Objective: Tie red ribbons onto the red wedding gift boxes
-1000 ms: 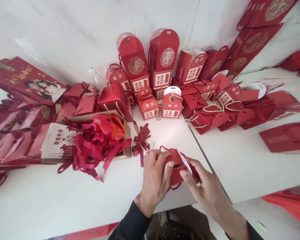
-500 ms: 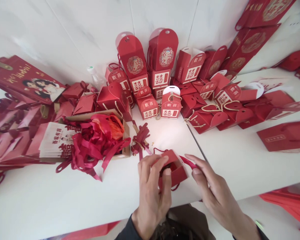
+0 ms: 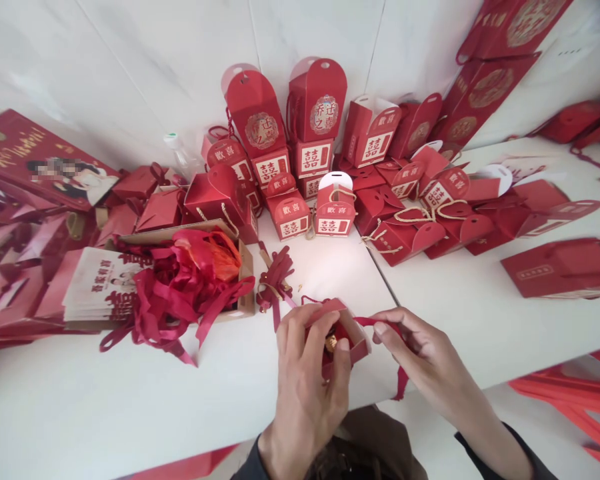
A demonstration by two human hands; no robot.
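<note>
White tabletop (image 3: 130, 400), with a pale wall (image 3: 180, 53) behind it.

Left hand (image 3: 307, 380): fingers curled over a small red box (image 3: 357, 353), thumb apart from the forefinger across the opening. Whether it grips the box wall or presses on something inside: cannot tell. The box sits on the tabletop directly under this hand, top uncovered. A gold-coloured piece (image 3: 331, 343) shows between thumb and forefinger, inside the box.

Right hand (image 3: 423, 353): thumb and forefinger pinch a dark red ribbon (image 3: 403, 382). One stretch of it runs from the pinch toward the box; a tail hangs below the fingers.

Just beyond the left hand: a thin red cord (image 3: 309, 299) at the far side of the box, then a loose pile of strips (image 3: 276, 273). Left of that hand, a brown carton (image 3: 249, 280) heaped with red ribbons (image 3: 180, 273); printed papers (image 3: 97, 283) lie at its left end. Farther beyond both hands, small labelled boxes (image 3: 290, 217) stand upright. Well off to the right of the right hand, a red bag (image 3: 555, 270) lies on its side.

Progress, by judgement: partway. Done: the box is folded into shape and has contents. Left: its top is not closed, and the ribbon is not laid in any settled place.

Hard to make out: the left fingertips and most of the box interior, covered by the hand; the ribbon's end near the box; what the gold-coloured piece is. The red bag is cut off at the frame's right edge.
</note>
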